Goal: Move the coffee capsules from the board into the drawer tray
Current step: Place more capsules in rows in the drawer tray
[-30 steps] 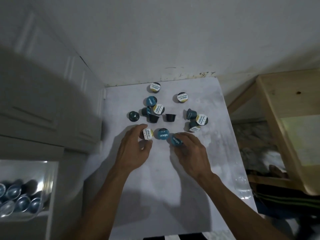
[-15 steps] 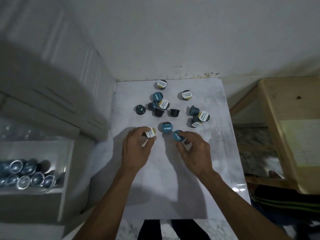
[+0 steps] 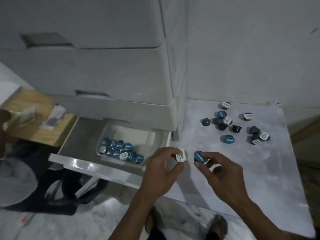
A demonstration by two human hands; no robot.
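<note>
My left hand (image 3: 161, 168) pinches a white-and-yellow-lidded capsule (image 3: 181, 155) above the board's left edge, close to the open drawer. My right hand (image 3: 219, 170) grips a blue-lidded capsule (image 3: 198, 156) just to its right, lifted off the board. Several dark and blue capsules lie scattered on the white marbled board (image 3: 259, 170), among them a blue one (image 3: 229, 139) nearest my hands. The clear drawer tray (image 3: 152, 135) sits in the open drawer and holds several capsules (image 3: 121, 150) at its near end.
A white drawer unit (image 3: 103, 66) stands to the left of the board, its lowest drawer front (image 3: 90, 168) pulled out toward me. A wooden surface with small packets (image 3: 39, 118) lies further left. Dark fabric (image 3: 57, 191) lies on the floor below the drawer.
Both hands lifted their capsules off the board and moved left toward the drawer. My view swung left, bringing the open drawer and tray into sight.
</note>
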